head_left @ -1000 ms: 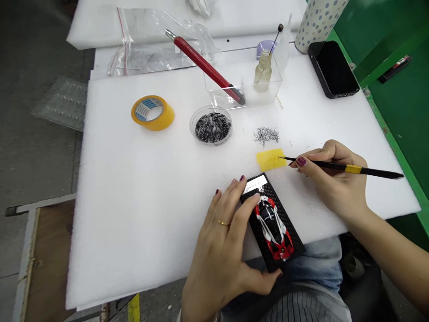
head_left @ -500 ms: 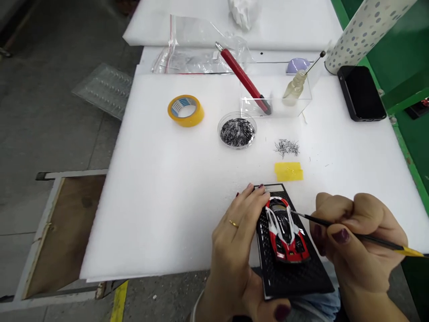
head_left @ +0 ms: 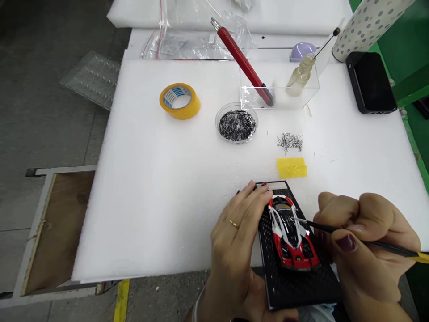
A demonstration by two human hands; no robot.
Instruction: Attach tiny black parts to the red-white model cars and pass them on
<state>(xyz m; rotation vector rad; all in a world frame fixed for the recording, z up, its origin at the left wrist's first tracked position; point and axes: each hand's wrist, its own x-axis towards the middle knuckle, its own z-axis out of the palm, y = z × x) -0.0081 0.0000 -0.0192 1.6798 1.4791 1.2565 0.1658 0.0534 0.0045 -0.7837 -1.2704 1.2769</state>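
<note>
My left hand [head_left: 234, 241] grips a black display base [head_left: 284, 290] by its left side, fingers along the edge and thumb beneath. Mounted on that base is a red, white and black model car [head_left: 296, 257]. Between the thumb and fingers of my right hand [head_left: 365, 241] is a fine paintbrush [head_left: 385, 247] with a black and yellow handle. Its thin tip meets or nearly meets the car's right side by the cabin; exact contact I cannot tell. Just beyond the base lie a yellow tape piece [head_left: 291, 168] and a small heap of thin black slivers [head_left: 290, 142].
A round clear dish [head_left: 236, 125] of black slivers sits mid-table, with a yellow tape roll [head_left: 180, 101] to its left. A red pen-like tool [head_left: 243, 62] leans on a clear box [head_left: 278, 98] with a glass bottle [head_left: 300, 76]. A black phone [head_left: 371, 82] lies at right.
The view has shifted slightly, so the tabletop items sit higher. The brush tip has moved a little inward over the car's cabin. Both hands keep their holds.
</note>
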